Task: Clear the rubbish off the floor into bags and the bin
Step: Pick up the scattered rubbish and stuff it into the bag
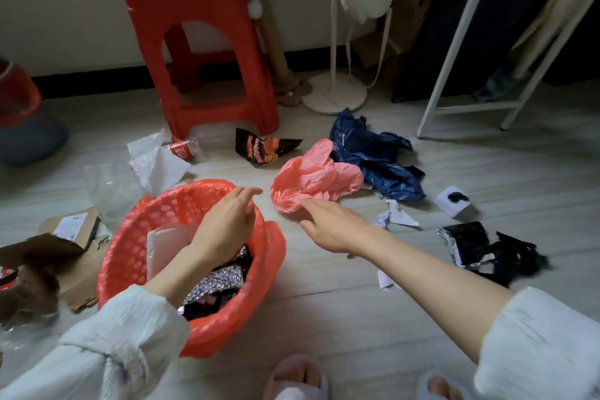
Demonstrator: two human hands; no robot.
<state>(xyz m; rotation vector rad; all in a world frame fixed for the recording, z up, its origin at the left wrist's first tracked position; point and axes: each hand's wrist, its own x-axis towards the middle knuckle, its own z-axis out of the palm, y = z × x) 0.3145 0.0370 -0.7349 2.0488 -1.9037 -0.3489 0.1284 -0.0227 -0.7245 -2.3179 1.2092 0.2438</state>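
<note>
Pale plank floor [324, 318], littered. Bin [136, 237] with red liner, near the front left, holds wrappers and white paper. Left hand [227, 221] hovers over the bin's far rim, fingers loose, holding nothing. Right hand [328, 221], fingers extended and spread, touches the near edge of a pink bag [315, 178] at mid-floor. Blue bag [376, 156] lies just behind the pink one. Black wrapper [263, 148], bottle [183, 149] and cardboard [65, 253] lie around the bin. Red stool [194, 42] stands against the wall.
</note>
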